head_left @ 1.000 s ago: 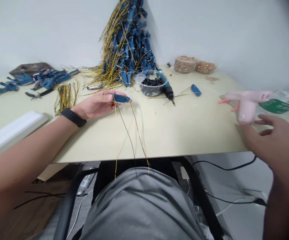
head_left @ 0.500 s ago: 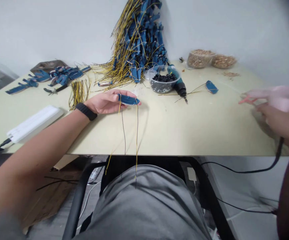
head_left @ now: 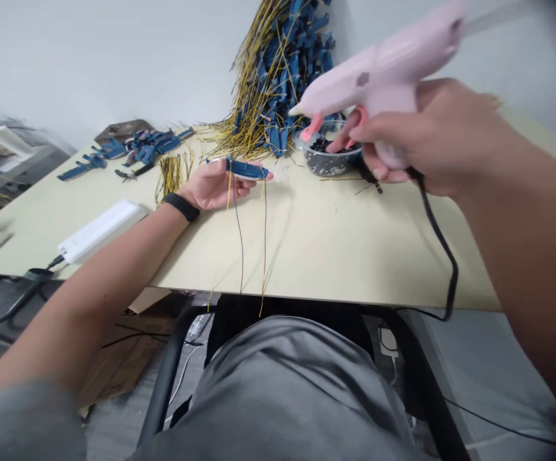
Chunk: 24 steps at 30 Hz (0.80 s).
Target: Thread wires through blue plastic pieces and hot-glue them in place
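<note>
The left hand [head_left: 213,192] lies palm up over the middle of the cream surface [head_left: 335,256], thumb and fingers grasping a slim blue plastic connector [head_left: 244,168]; thin yellow and black wires [head_left: 264,243] trail from it past the front edge; the right hand [head_left: 403,137], lifted above the surface's right side, clenches a pale pink hot-glue gun [head_left: 384,77], its black cord [head_left: 444,256] hanging below.

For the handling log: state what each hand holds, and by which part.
The right hand grips a pink hot glue gun by its handle, a finger at the trigger. The left hand cradles a blue wired strip along its length.
</note>
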Tool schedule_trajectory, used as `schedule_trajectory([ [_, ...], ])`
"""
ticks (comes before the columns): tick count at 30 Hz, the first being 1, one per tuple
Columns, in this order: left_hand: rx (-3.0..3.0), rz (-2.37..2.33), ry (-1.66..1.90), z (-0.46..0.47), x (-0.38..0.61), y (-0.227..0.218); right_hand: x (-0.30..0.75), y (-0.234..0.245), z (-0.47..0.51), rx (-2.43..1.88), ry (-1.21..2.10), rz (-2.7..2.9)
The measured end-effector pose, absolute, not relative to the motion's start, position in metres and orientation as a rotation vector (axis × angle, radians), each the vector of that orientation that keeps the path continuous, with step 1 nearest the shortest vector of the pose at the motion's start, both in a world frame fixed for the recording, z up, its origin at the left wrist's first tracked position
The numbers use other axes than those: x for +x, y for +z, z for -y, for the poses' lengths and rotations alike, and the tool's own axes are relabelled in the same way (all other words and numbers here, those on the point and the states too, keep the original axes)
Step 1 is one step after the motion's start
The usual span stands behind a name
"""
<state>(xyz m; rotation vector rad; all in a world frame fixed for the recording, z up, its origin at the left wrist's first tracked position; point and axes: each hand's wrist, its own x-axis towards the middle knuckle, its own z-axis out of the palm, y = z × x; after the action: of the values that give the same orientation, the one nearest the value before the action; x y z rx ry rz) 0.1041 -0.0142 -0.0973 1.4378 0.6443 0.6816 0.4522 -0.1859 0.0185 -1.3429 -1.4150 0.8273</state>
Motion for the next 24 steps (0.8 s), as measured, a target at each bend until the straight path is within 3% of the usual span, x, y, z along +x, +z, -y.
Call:
schedule_trajectory([
  [11, 1.39, -0.668, 0.521, -0.004, 0.101, -0.108, 0.435, -0.015, 0.169, -1.437, 0.872, 1.688],
  [24, 1.248, -0.61, 0.643, 0.008, 0.101, -0.119, 0.441, -0.024, 0.166, -1.442, 0.81, 1.823],
])
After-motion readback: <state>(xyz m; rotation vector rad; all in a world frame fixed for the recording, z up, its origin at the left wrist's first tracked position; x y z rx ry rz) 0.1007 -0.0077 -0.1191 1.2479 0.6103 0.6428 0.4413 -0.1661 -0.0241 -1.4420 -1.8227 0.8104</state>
